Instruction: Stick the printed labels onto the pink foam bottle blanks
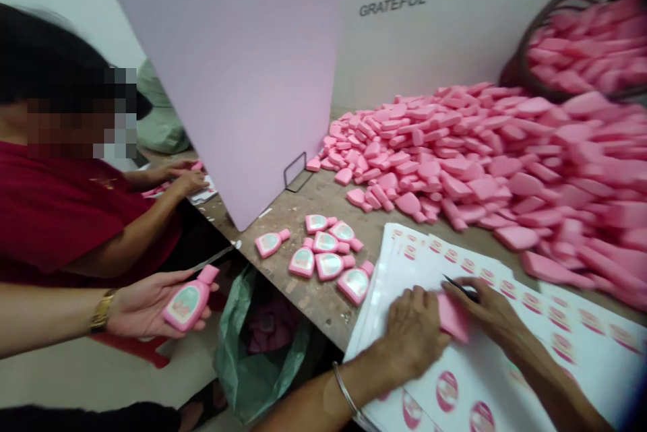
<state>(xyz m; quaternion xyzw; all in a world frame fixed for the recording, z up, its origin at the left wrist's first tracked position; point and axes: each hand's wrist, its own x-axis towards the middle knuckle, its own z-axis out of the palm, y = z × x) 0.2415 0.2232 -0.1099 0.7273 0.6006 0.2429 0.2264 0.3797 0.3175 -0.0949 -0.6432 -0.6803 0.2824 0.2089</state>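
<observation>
My left hand (pixel 417 331), a bangle on its wrist, is closed around a pink bottle-shaped piece (pixel 453 317) over the sticker sheets (pixel 455 368). Pinched in my right hand (pixel 485 307) is a thin black pointed tool (pixel 462 288); its exact kind is unclear. The fingers of that hand are close beside the pink piece, and I cannot tell whether they touch it. Oval pink-and-white stickers cover parts of the sheets. Just left of the stack lie several pink bottles (pixel 328 265) with oval labels facing up.
A large heap of unlabelled pink bottles (pixel 455 149) spreads behind and right, below a tipped basket (pixel 536 27). A pale panel (pixel 242 81) stands on the table. At left, another person's hand (pixel 146 304) holds a labelled bottle (pixel 187 304); a seated co-worker (pixel 85 216) works beyond. A green bag (pixel 235 351) hangs below the edge.
</observation>
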